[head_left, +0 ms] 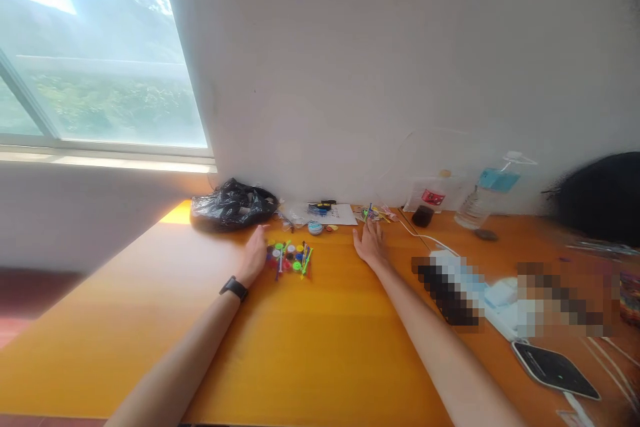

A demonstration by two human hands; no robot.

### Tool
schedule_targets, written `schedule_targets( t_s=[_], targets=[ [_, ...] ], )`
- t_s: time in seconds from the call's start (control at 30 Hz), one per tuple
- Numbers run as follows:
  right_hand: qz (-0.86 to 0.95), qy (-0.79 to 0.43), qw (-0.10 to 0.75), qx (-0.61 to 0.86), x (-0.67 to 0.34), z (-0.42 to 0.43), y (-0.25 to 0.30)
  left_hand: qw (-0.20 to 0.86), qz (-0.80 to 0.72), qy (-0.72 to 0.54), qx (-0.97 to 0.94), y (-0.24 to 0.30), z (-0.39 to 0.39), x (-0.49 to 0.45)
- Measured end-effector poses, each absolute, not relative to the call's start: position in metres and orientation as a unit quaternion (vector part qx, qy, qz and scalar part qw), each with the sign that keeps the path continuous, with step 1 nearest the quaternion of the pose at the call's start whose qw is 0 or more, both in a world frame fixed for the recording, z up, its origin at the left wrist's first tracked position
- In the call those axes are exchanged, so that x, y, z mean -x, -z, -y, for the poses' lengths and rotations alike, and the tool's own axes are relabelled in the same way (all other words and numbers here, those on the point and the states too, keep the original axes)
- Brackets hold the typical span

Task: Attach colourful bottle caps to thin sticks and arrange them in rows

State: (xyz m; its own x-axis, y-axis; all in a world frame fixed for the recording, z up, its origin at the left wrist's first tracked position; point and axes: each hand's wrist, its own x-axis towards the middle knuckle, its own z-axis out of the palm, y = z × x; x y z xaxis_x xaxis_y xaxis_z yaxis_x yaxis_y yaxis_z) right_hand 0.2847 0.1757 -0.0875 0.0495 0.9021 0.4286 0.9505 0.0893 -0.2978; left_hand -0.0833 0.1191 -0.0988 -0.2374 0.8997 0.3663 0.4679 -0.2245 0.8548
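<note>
A pile of small coloured plastic discs and thin sticks (291,258) lies on the orange table (310,347). My left hand (255,255), with a black watch on its wrist, rests on edge just left of the pile, fingers stretched out. Lying flat on the table to the right of the pile is my right hand (370,243), fingers spread, holding nothing. More coloured sticks (376,213) lie just beyond its fingertips, near the wall.
A black plastic bag (233,205) sits at the back left, a printed sheet (336,213) with small parts behind the pile. To the right are a dark small jar (423,215), a water bottle (485,197), a white cable, a phone (555,368) and blurred-out items.
</note>
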Motion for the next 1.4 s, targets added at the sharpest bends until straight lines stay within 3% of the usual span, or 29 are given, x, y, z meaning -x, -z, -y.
schedule_targets(
  t_s=[0.1,0.27,0.33,0.47,0.57,0.67,0.93,1.3,1.4],
  targets=[
    [0.693,0.074,0.355,0.623,-0.288,-0.168,0.074,0.197,-0.586,-0.581,-0.529,0.088,-0.113,0.082],
    [0.674,0.045,0.573,0.464,-0.293,-0.134,0.032,0.15,-0.533,-0.635,-0.538,0.058,-0.094,0.065],
    [0.634,-0.038,0.641,0.432,-0.288,-0.118,0.018,0.194,-0.503,-0.63,-0.559,0.046,-0.083,0.05],
    [0.516,-0.259,0.711,0.402,-0.264,-0.089,0.008,0.402,-0.424,-0.543,-0.603,0.03,-0.053,0.005],
    [0.445,-0.379,0.715,0.384,-0.243,-0.073,0.016,0.556,-0.373,-0.477,-0.569,0.024,-0.031,-0.031],
    [0.429,-0.465,0.68,0.37,-0.231,-0.062,0.03,0.6,-0.361,-0.493,-0.516,0.024,-0.019,-0.056],
    [0.502,-0.465,0.553,0.475,-0.25,-0.077,0.065,0.538,-0.447,-0.497,-0.513,0.015,-0.034,-0.045],
    [0.459,-0.529,0.521,0.488,-0.27,-0.092,0.078,0.317,-0.493,-0.42,-0.693,-0.003,-0.065,-0.042],
    [0.483,-0.487,0.534,0.494,-0.271,-0.093,0.081,0.251,-0.499,-0.372,-0.741,-0.003,-0.073,-0.053]
  ],
)
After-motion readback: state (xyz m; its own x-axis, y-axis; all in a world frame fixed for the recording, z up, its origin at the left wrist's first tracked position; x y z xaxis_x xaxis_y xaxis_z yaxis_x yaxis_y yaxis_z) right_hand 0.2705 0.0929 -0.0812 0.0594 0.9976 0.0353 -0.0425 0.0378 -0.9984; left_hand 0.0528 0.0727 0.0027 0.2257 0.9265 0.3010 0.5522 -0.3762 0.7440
